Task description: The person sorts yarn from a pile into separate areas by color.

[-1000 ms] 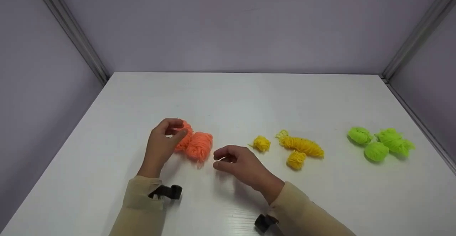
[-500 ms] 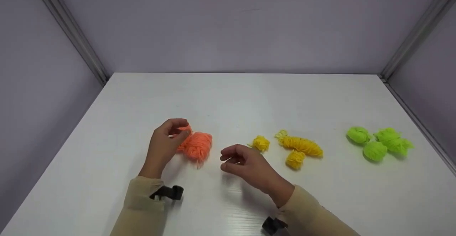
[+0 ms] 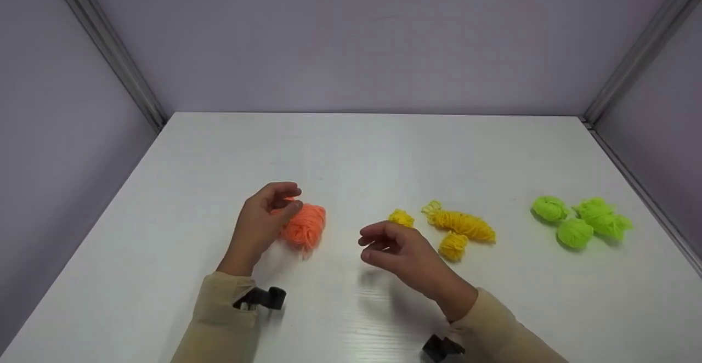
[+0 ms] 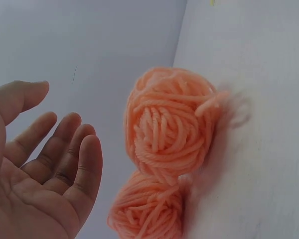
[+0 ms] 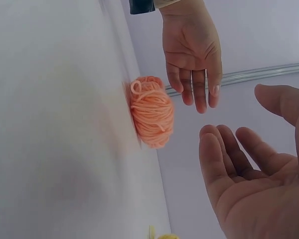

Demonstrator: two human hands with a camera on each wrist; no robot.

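From the head camera, my left hand (image 3: 263,223) hovers just beside the orange yarn balls (image 3: 304,225) on the white tabletop (image 3: 351,154), fingers relaxed and gripping nothing. My right hand (image 3: 397,250) hangs loosely curled and empty, near the yellow yarn (image 3: 460,226); green yarn (image 3: 581,220) lies well apart.

In the left wrist view, my palm is spread, clear of two soft, fuzzy orange balls.

In the right wrist view, my fingers are also loose and empty. I judge the yarn light and squashy, likely to unravel; cupping a whole ball around its middle seems best.
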